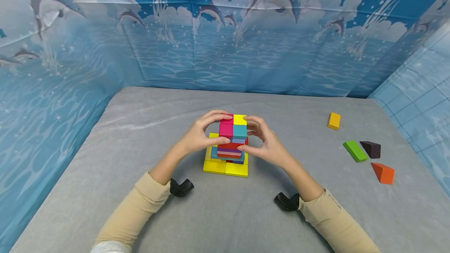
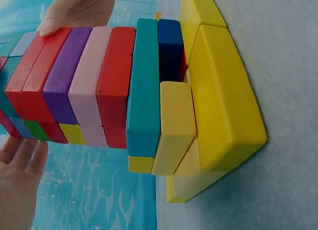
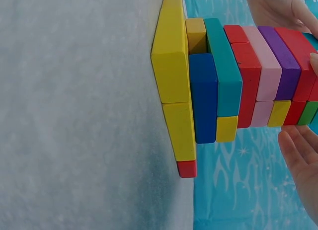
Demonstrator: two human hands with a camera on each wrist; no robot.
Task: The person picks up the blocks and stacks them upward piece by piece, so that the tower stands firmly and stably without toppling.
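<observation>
A tower of coloured wooden blocks [image 1: 226, 130] stands upright at the middle of the table, on a wider yellow block base [image 1: 236, 170]. My left hand [image 1: 197, 136] holds its upper part from the left, thumb across the front and fingers at the top and far side. From the right, my right hand [image 1: 268, 143] grips the same part, its thumb on the front near the red blocks [image 2: 37, 71]. Pink, purple and red layers sit above a teal block [image 3: 223, 71] and a navy block [image 3: 203, 98]. Part of the tower's back is hidden.
To the right lie loose blocks: a yellow-orange one [image 1: 334, 121], a green one [image 1: 355, 151], a dark one [image 1: 372, 149] and an orange wedge [image 1: 383, 173]. Dolphin-printed blue cloth [image 1: 225, 57] hangs behind the grey table [image 1: 168, 112].
</observation>
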